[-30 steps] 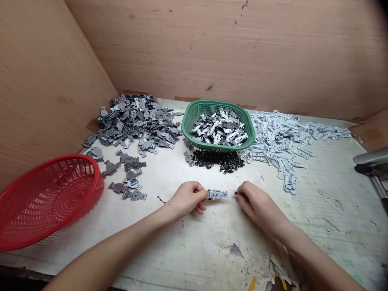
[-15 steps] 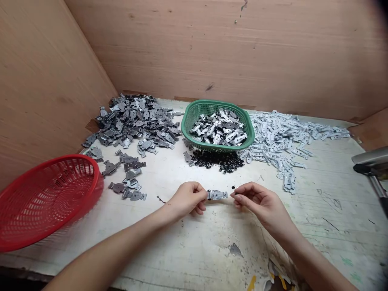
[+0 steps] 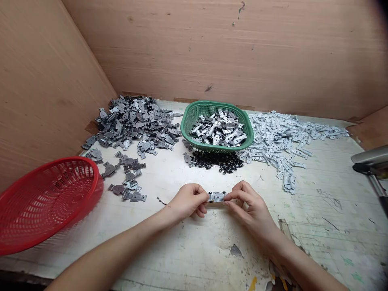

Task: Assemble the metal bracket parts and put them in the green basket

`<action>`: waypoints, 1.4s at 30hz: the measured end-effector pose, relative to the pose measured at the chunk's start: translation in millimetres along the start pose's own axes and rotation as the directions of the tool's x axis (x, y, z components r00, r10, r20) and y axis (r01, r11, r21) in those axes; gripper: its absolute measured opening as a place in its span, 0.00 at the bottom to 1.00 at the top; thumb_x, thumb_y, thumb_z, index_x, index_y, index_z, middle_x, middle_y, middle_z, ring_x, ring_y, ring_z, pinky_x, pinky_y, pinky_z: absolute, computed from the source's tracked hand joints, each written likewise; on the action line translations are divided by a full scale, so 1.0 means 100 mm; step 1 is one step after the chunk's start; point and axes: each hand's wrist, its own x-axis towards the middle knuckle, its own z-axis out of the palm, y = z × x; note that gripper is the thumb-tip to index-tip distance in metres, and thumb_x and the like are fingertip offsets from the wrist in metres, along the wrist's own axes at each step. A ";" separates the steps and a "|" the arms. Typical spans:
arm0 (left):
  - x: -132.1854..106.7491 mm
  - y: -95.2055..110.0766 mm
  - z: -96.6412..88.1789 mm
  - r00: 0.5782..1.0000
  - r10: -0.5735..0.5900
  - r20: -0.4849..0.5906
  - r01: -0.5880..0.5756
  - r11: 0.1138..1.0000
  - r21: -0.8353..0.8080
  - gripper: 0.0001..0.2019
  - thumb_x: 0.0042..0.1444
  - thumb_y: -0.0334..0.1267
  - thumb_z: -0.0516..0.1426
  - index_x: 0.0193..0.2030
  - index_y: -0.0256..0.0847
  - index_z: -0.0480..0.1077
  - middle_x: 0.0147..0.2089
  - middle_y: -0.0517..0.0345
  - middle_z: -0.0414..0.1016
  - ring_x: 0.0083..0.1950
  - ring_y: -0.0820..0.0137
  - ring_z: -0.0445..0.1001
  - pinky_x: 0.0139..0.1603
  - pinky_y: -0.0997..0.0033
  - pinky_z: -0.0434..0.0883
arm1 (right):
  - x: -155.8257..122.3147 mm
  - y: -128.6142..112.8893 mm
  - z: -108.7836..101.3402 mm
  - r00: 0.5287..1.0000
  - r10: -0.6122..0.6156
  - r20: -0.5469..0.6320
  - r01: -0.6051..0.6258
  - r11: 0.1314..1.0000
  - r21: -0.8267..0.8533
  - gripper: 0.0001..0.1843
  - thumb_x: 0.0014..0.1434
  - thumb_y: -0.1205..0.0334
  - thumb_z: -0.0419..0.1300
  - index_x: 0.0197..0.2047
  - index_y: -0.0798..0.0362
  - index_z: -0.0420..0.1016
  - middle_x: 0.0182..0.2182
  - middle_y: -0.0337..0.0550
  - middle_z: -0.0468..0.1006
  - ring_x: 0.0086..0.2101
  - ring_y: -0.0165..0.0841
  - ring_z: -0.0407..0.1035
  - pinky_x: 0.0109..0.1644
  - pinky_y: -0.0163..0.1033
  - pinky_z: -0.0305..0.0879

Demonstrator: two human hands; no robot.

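Note:
Between my hands is a small toy car chassis, silvery metal with black wheels showing at both ends. My left hand is closed, pinching its left end between thumb and fingers. At the right end, thumb and fingertips of my right hand close on a pair of black wheels set against the metal. Part of those wheels is hidden by the fingertips. The chassis is held level, just above the table.
A green basket of white-and-grey parts stands behind, with a heap of small black wheels before it. Grey metal plates are piled left, white pieces right. A red basket tilts at the left; a metal tool juts in right.
My right hand has moved left to the chassis, bringing black wheels against its right end. My left hand keeps its pinch on the left end.

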 end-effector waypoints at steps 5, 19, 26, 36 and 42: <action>0.01 -0.03 -0.01 1.000 0.005 -0.001 -0.005 1.000 0.001 0.05 0.48 0.36 0.54 0.26 0.38 0.64 0.18 0.60 0.71 0.17 0.76 0.69 0.19 0.80 0.65 | 0.06 0.01 -0.18 0.997 0.042 0.060 -0.042 0.999 -0.006 0.07 0.60 0.58 0.56 0.41 0.49 0.71 0.32 0.42 0.65 0.30 0.32 0.63 0.32 0.39 0.65; -0.06 -0.01 0.03 0.998 0.038 0.052 -0.038 0.999 -0.001 0.06 0.48 0.37 0.55 0.25 0.38 0.64 0.18 0.62 0.69 0.20 0.75 0.69 0.22 0.77 0.68 | 0.05 -0.14 -0.42 0.838 -0.399 0.373 0.534 0.742 -0.407 0.22 0.57 0.73 0.50 0.52 0.47 0.69 0.38 0.49 0.68 0.36 0.38 0.60 0.36 0.44 0.63; -0.09 0.07 0.04 0.999 -0.016 0.034 0.014 0.999 0.036 0.09 0.47 0.40 0.56 0.24 0.39 0.61 0.17 0.62 0.68 0.18 0.76 0.66 0.21 0.78 0.65 | 0.11 0.26 -0.86 0.954 -0.295 0.043 0.270 0.795 -0.543 0.15 0.60 0.66 0.52 0.48 0.49 0.73 0.33 0.48 0.69 0.35 0.39 0.64 0.36 0.44 0.64; -0.06 0.11 0.04 0.999 -0.037 0.026 0.036 0.997 0.073 0.11 0.48 0.42 0.56 0.24 0.39 0.61 0.17 0.63 0.69 0.18 0.77 0.66 0.22 0.78 0.62 | -0.10 0.01 -0.64 0.964 -0.161 0.210 0.225 0.916 -0.333 0.07 0.61 0.66 0.54 0.40 0.51 0.72 0.35 0.46 0.71 0.37 0.35 0.67 0.36 0.40 0.67; -0.05 0.13 0.02 0.999 -0.020 -0.032 0.023 0.996 0.086 0.11 0.47 0.43 0.56 0.25 0.38 0.62 0.17 0.62 0.69 0.18 0.76 0.67 0.22 0.78 0.61 | -0.15 -0.01 -0.16 0.945 -0.228 0.235 0.311 0.849 -0.426 0.11 0.61 0.72 0.49 0.33 0.53 0.71 0.29 0.44 0.69 0.29 0.32 0.62 0.29 0.35 0.60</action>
